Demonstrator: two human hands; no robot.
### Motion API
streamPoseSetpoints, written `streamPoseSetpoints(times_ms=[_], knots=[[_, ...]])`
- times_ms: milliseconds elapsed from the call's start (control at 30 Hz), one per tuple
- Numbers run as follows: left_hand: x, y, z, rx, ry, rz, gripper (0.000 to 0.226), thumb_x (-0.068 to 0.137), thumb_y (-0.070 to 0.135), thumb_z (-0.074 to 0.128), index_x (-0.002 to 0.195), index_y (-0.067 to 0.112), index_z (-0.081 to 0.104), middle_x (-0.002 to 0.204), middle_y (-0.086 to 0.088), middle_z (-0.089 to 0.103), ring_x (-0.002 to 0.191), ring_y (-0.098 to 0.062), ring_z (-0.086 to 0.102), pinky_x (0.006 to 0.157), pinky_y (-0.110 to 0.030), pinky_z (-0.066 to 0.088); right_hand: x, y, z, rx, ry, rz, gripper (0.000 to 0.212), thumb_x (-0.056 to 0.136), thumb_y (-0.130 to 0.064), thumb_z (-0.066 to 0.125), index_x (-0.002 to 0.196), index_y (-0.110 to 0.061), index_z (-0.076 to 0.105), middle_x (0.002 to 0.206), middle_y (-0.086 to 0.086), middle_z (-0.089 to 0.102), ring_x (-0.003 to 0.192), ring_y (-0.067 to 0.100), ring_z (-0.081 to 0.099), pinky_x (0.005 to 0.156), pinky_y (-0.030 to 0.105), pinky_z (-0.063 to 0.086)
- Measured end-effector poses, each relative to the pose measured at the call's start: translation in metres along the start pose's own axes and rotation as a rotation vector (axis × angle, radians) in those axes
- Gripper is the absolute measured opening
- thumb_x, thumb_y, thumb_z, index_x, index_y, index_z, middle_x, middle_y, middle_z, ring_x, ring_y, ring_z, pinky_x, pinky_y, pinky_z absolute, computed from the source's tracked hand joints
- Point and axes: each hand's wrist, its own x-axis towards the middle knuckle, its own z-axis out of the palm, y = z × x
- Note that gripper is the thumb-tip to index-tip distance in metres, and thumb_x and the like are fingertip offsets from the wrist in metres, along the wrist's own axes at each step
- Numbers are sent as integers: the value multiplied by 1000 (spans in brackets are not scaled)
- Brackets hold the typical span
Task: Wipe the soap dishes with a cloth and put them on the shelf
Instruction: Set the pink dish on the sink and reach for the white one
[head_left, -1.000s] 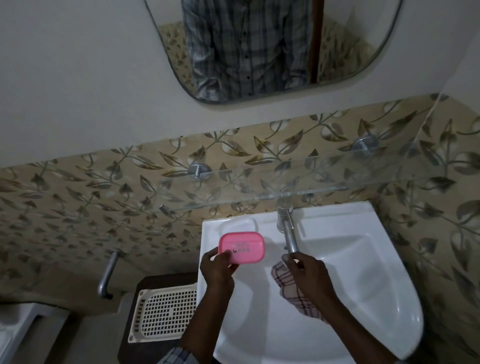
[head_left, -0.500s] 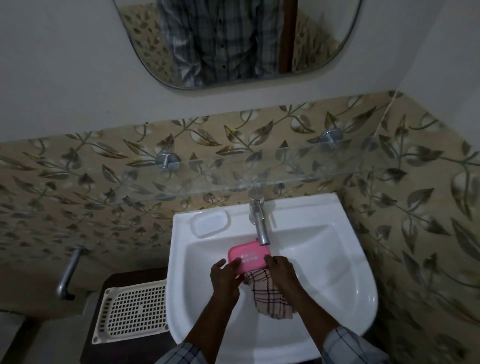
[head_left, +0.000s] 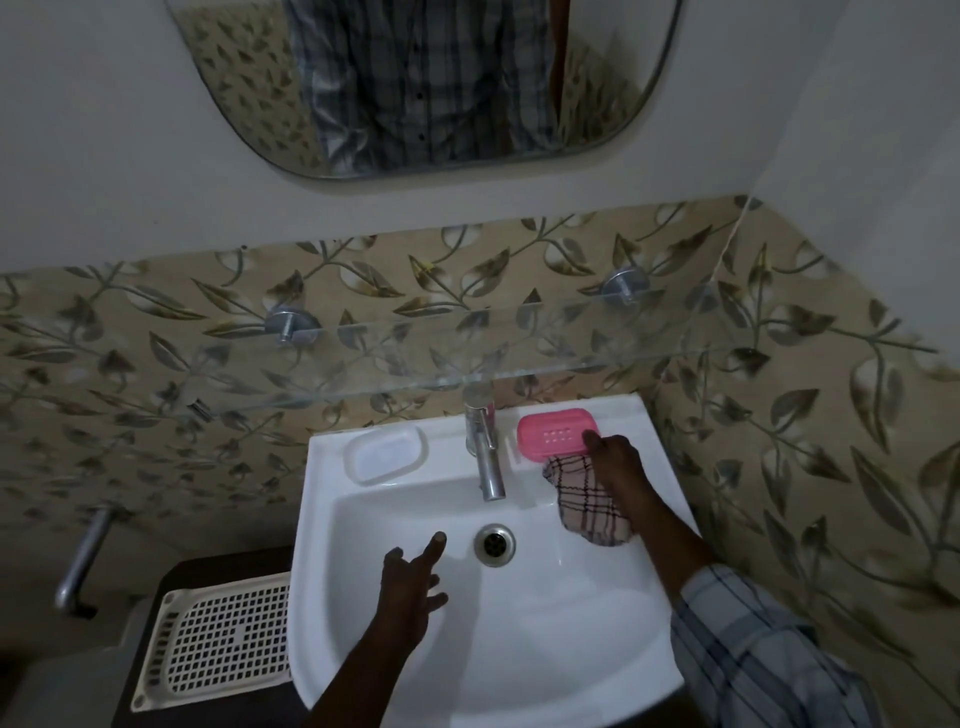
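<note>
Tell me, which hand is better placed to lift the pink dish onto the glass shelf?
Right. The right hand already touches the pink dish, just below the shelf. The left hand hovers empty over the basin.

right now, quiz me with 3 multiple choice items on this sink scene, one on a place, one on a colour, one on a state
1. Where does the pink soap dish lie?
A. on the glass shelf
B. on the sink's back ledge, right of the tap
C. in the white basket

2. What colour is the soap dish left of the tap?
A. white
B. green
C. black

3. What is the left hand doing?
A. gripping the cloth
B. turning the tap
C. open and empty over the basin

Answers:
1 B: it rests on the sink rim under the glass shelf.
2 A: it matches the sink.
3 C: fingers spread; the right hand has the checked cloth.
</note>
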Motion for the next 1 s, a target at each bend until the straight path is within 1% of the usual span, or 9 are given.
streamPoseSetpoints(times_ms=[300, 367, 467, 567, 633, 700, 833, 933, 1000], knots=[[8, 11, -3, -35, -5, 7, 96, 91, 33, 71, 160, 13, 7, 153, -26, 36, 131, -43, 48, 94, -57, 53, -4, 6, 7, -63, 113, 106, 76, 91, -67, 39, 84, 5, 62, 84, 23, 66, 82, 34, 65, 59, 28, 41], [9, 14, 0, -40, 15, 16, 87, 95, 33, 66, 159, 11, 12, 151, -25, 38, 129, -42, 50, 97, -58, 51, -5, 10, 9, -26, 94, 148, 78, 93, -66, 36, 90, 6, 65, 88, 23, 68, 77, 31, 63, 63, 29, 44], [6, 26, 4, -140, 99, 53, 53, 100, 30, 58, 140, 0, 41, 117, -24, 57, 99, -36, 62, 88, -53, 55, -8, 23, 12, 338, 32, 232, 75, 87, -69, 49, 95, 2, 71, 87, 22, 73, 78, 32, 70, 73, 37, 58], [11, 53, -1, -329, 124, 51, 43, 98, 34, 61, 114, -4, 50, 87, -24, 56, 70, -32, 59, 74, -47, 57, -15, 32, 19, 786, -295, 344, 80, 82, -67, 59, 105, 9, 67, 100, 31, 70, 81, 40, 70, 74, 49, 59], [19, 75, -2, -422, 70, 26, 52, 93, 41, 67, 116, -1, 47, 95, -27, 58, 77, -35, 60, 77, -50, 57, -21, 35, 21, 982, -564, 419, 79, 88, -64, 52, 120, 8, 58, 108, 35, 62, 80, 41, 68, 70, 51, 58], [31, 95, -1, -517, -18, -18, 59, 91, 47, 67, 123, 1, 46, 111, -25, 54, 94, -40, 60, 84, -53, 55, -28, 38, 24, 1046, -738, 473, 74, 89, -61, 48, 120, 5, 55, 98, 33, 65, 75, 41, 68, 68, 50, 57], [51, 114, -11, -511, -125, -140, 35, 96, 25, 65, 111, 0, 46, 115, -23, 48, 105, -48, 58, 96, -58, 50, -42, 49, 36, 982, -826, 475, 68, 81, -51, 63, 118, 5, 60, 99, 31, 66, 79, 40, 68, 73, 48, 57], [59, 110, -17, -476, -118, -148, 18, 99, 2, 50, 115, -4, 44, 126, -30, 43, 130, -55, 46, 108, -60, 40, -49, 57, 38, 935, -842, 446, 66, 82, -43, 68, 121, 10, 61, 102, 36, 65, 83, 43, 68, 79, 51, 55], [61, 106, -17, -460, -76, -105, 18, 99, -4, 38, 115, -7, 46, 124, -31, 45, 128, -59, 45, 106, -63, 41, -52, 60, 43, 894, -856, 412, 66, 85, -42, 67, 122, 12, 59, 106, 39, 62, 84, 45, 67, 81, 53, 54]])
